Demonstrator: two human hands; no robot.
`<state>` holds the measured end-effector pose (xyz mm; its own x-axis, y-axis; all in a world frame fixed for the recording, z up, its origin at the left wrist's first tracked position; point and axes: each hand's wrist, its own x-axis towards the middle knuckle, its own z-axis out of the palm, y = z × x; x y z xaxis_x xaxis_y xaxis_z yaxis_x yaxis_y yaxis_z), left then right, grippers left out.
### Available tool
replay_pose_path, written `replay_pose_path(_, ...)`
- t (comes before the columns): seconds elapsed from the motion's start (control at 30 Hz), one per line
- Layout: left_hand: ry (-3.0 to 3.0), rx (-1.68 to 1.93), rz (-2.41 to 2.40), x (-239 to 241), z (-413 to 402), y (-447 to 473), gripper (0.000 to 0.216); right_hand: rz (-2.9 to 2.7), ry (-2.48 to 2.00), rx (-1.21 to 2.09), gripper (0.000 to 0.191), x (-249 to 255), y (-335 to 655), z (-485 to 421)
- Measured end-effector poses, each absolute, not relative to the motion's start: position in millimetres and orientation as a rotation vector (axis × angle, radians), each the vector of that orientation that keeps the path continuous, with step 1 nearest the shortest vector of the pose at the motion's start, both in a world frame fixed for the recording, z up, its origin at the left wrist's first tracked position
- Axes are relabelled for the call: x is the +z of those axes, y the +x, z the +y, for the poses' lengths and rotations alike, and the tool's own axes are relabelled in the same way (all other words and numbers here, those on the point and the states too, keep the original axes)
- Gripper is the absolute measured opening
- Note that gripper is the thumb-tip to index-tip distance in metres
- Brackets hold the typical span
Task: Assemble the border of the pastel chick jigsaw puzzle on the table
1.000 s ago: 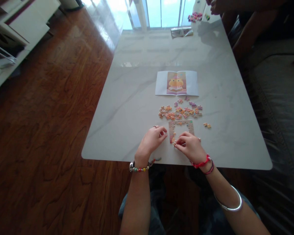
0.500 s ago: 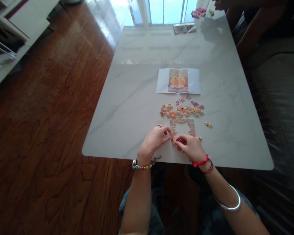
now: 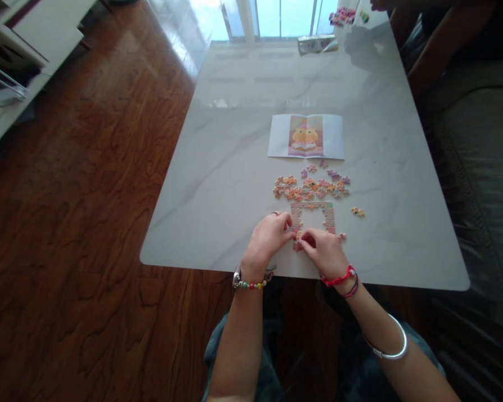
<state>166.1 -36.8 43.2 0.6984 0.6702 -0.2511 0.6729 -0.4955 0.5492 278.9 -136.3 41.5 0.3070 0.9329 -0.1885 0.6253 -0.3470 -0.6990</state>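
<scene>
A partly joined jigsaw puzzle lies near the table's front edge as a border of pinkish pieces around an open middle. My left hand is closed, its fingertips curled at the puzzle's lower left side and touching it. Beside it, my right hand pinches a small puzzle piece at the lower left corner; its fingers partly hide the piece. Both hands cover much of the puzzle's bottom side. Just beyond it lie loose puzzle pieces, mostly orange, pink and purple. A couple of joined yellow pieces rest to the right.
Behind the loose pieces lies a creased sheet printed with a yellow cartoon figure. A silvery packet and another colourful heap of pieces are at the far end, near another person's arm. A grey sofa stands right.
My left hand has shifted slightly right, its fingers nearer my right hand at the puzzle's lower left corner. My right hand has moved slightly left. The loose pieces stay put.
</scene>
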Motion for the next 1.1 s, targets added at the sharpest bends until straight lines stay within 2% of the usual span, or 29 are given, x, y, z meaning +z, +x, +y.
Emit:
replay_pose_path(0.1,2.277,0.002,1.014,42.8,-36.5,165.6,0.011,-1.508,-2.01,0.796,0.003,38.5,281.6,-138.3)
replay_pose_path(0.2,2.275,0.006,1.015,43.0,-36.6,165.5,0.011,-1.634,-2.004,0.813,0.007,37.4,282.1,-140.4)
replay_pose_path(0.37,2.269,0.001,1.016,44.1,-36.6,166.3,0.011,-1.705,-2.081,0.749,0.004,38.4,280.2,-141.5)
replay_pose_path(0.63,2.262,-0.007,1.019,44.3,-35.9,166.4,0.012,-1.917,-2.171,0.546,0.008,45.0,278.1,-144.3)
replay_pose_path(0.9,2.257,-0.008,1.012,44.1,-35.7,166.8,0.014,-1.999,-2.206,0.326,0.03,41.9,273.8,-146.0)
replay_pose_path(1.1,2.256,-0.01,1.003,45.3,-35.4,167.2,0.012,-1.946,-2.145,0.355,0.025,44.1,275.4,-145.6)
